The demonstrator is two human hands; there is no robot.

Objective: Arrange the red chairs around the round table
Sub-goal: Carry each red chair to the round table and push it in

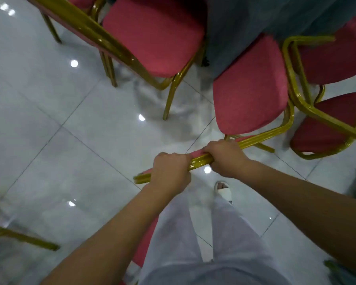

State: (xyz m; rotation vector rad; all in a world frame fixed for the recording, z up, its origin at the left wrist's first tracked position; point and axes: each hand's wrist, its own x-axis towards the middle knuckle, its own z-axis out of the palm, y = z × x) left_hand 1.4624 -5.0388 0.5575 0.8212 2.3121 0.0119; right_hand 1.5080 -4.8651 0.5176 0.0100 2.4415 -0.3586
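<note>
Rail [201, 159] of the red chair [251, 95] slants lower-left to upper-right, with the left hand [171, 171] and right hand [224, 157] curled round it side by side. The chair lies ahead and right of the hands, its front edge meeting the draped tabletop [245, 23], so any push probably runs forward-right.

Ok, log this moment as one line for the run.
left hand: grips backrest rail | right hand: grips same rail | red chair: seat front meets grey tablecloth

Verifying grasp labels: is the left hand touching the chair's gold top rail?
Touching. The head view shows the left hand wrapped round the gold top rail, fingers curled over it; the right hand grips it alongside.
</note>
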